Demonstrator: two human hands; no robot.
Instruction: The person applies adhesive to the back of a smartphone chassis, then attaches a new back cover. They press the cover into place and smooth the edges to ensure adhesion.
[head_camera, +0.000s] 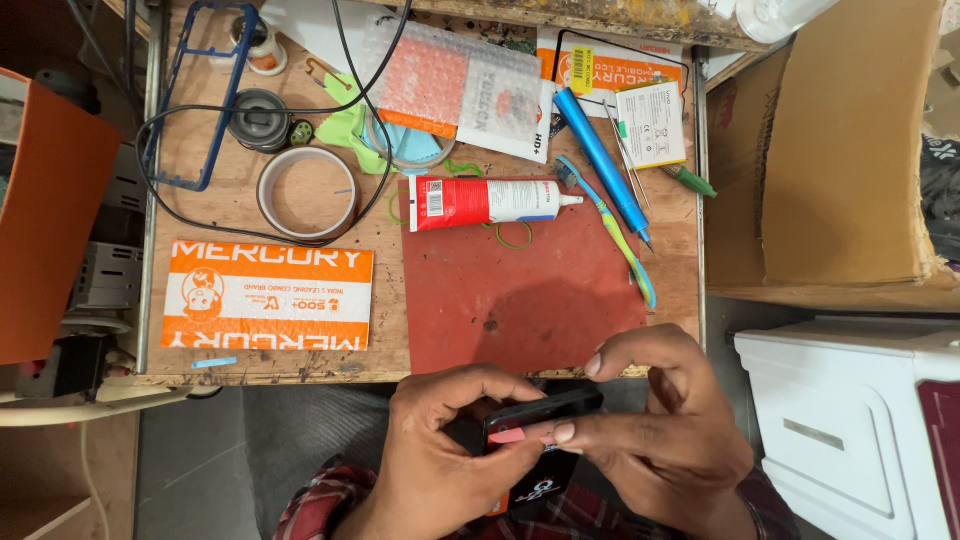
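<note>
**Both hands on a dark phone at the near edge of the tabletop**

Closest to the camera, the left hand (440, 450) and right hand (660, 430) meet over the lap, below the near edge of the wooden tabletop (290, 365). Between them sits a black smartphone (545, 410), tilted, its upper edge facing the bench. The left hand cups the phone from its side and underneath, fingers curled around it. The right hand closes on it from the other side, thumb and forefinger pinching a small pink pick (508, 436) laid against the phone's edge.

Just beyond the knuckles lies a red work mat (520, 300). At its far edge, well apart from the hands, rests a red-and-white glue tube (485, 202), nozzle pointing to the right-hand side, with green rubber bands (515, 236) beside it. Farther on the right-hand side lie a green-and-blue toothbrush (615, 235) and a blue screwdriver (600, 160), side by side and slanted. Beyond the left hand lies an orange printed packet (265, 295); past it stands a roll of tape (307, 192), ringed by a black cable (200, 110). A bubble-wrapped package (450, 85) lies at the far side.
</note>
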